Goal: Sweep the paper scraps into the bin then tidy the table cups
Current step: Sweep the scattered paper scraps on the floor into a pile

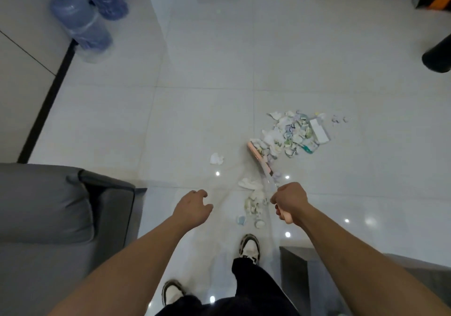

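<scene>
Two bare arms reach over white floor tiles (195,125): right hand (290,203), fingers wrapped tight on a pink broom (260,158) slanting far-left into heaped paper scraps (292,132); left hand (194,209) empty, fingers loosely curled. Blue water jugs (80,20) stand far left.

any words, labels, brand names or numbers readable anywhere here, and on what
None can be read.
White box in the scrap pile: no print visible on its face.
Paper scraps: coloured patches that may be print, too small and blurred to read.
Water jugs by the wall: no legible label.
Broom in the right hand: no marking visible.
</scene>
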The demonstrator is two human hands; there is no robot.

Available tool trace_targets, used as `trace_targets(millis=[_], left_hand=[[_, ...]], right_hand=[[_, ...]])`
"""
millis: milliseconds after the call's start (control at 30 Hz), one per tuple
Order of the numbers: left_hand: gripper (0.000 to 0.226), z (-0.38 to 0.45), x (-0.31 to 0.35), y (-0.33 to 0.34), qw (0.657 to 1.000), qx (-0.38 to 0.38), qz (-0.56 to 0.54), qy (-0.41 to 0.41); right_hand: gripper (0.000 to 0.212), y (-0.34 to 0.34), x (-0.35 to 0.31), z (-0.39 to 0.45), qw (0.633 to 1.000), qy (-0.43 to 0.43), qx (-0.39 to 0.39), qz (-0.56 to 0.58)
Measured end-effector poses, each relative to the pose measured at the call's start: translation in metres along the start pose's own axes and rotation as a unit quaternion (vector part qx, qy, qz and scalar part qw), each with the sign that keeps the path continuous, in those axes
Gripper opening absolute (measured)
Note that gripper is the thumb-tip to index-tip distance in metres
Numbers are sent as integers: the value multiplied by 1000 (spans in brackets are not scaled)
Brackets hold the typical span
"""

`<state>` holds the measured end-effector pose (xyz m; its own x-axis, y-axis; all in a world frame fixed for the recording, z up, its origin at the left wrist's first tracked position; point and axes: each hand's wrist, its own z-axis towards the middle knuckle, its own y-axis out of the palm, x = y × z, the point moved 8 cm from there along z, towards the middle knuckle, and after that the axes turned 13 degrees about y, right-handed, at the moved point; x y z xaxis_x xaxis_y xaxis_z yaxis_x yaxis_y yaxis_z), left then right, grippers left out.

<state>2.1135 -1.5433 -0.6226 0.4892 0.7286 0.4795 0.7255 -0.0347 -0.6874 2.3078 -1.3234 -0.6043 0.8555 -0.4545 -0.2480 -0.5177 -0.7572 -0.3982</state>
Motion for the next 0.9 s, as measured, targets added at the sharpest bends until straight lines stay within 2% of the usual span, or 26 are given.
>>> trace_targets(millis=[67, 167, 200, 267, 300, 433, 500, 667, 800, 900], left_hand=[[50, 11, 12, -5, 1000, -1, 12, 7], [50, 22, 18, -14, 1000, -2, 25, 10], [50, 23, 17, -18, 999, -3, 29, 12], [50, 23, 11, -24, 999, -8, 35, 14], [50, 22, 6, -27, 999, -10, 36, 14], [52, 14, -32, -46, 999, -19, 40, 10], [52, 12, -58, -59, 999, -20, 37, 14], [53, 19, -128, -92, 998, -34, 37, 42], [54, 16, -166, -111, 993, -70, 55, 78], [54, 15, -184, -125, 988, -82, 81, 101]], right_hand=[[7, -6, -11, -4, 1000, -12, -6, -25], [18, 4, -28, -17, 996, -28, -87, 0], [20, 9, -31, -20, 992, -11, -115, 55], [11, 26, -35, -29, 978, 34, -156, 134], [8, 39, -37, -33, 973, 50, -177, 141], [20, 91, -42, -42, 955, 94, -237, 150], [21, 112, -40, -42, 961, 102, -213, 144], [11, 161, -38, -54, 977, 82, -79, 181], [16, 200, -29, -87, 972, 41, -9, 229], [24, 216, -11, -110, 947, 60, 24, 314]])
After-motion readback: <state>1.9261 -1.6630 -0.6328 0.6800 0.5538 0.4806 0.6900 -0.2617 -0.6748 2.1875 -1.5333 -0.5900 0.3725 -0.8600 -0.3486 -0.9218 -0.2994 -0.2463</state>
